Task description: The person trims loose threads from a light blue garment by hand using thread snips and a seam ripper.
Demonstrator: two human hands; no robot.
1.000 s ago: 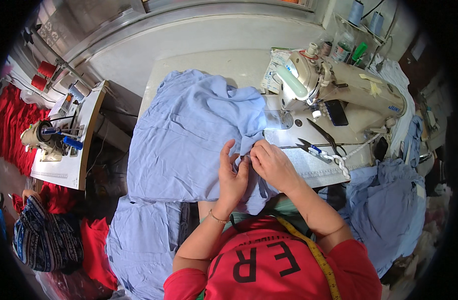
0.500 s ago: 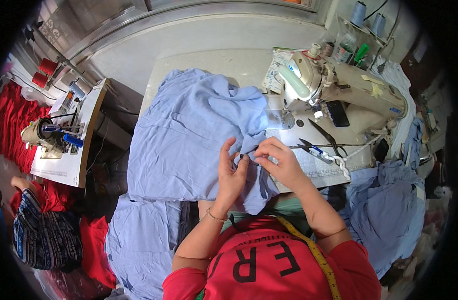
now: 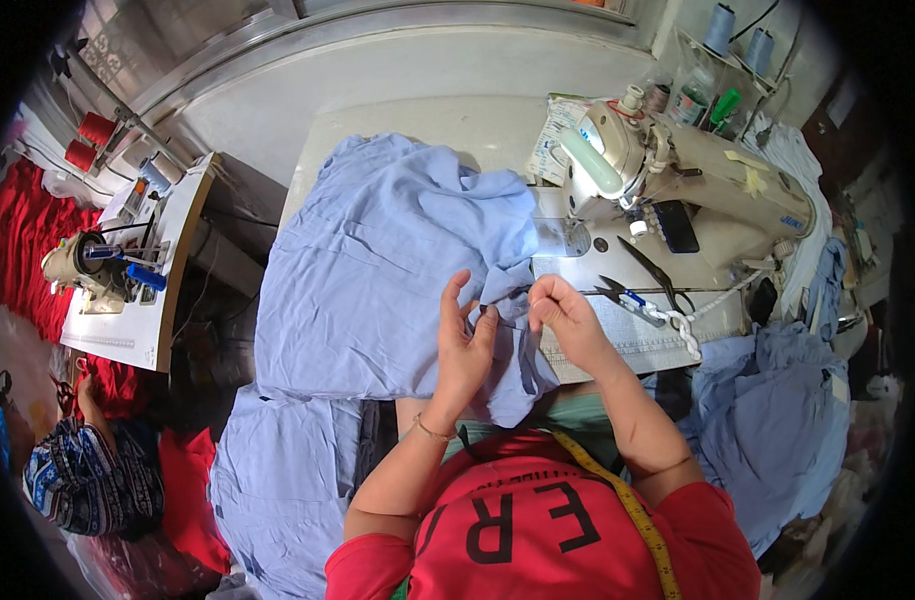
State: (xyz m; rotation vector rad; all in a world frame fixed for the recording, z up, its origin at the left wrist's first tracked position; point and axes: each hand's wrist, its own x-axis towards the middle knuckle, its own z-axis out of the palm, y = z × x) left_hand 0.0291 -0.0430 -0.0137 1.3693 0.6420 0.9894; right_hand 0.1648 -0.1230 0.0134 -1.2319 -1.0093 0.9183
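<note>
A light blue cloth garment [image 3: 367,270] lies spread and wrinkled over the sewing table, its near end hanging over the front edge. My left hand [image 3: 463,340] pinches a gathered fold of it between thumb and fingers. A small dark spot shows at the thumb tip; what it is I cannot tell. Just to the right, my right hand [image 3: 569,318] is closed in a pinch, slightly apart from that fold. Anything between its fingertips is too small to make out. Right of the cloth stands a white sewing machine [image 3: 677,165].
Black scissors [image 3: 657,272], thread snips [image 3: 627,300] and a white braided cord [image 3: 689,335] lie right of my hand. A phone [image 3: 674,227] rests by the machine. Blue garments [image 3: 287,480] are piled lower left. Far left, another person's hand [image 3: 95,405] is near red cloth and a second machine [image 3: 87,270].
My right hand has drawn back a little to the right from the fold, its fingers curling in. My left hand stays in place. At far left, the other person's arm has moved.
</note>
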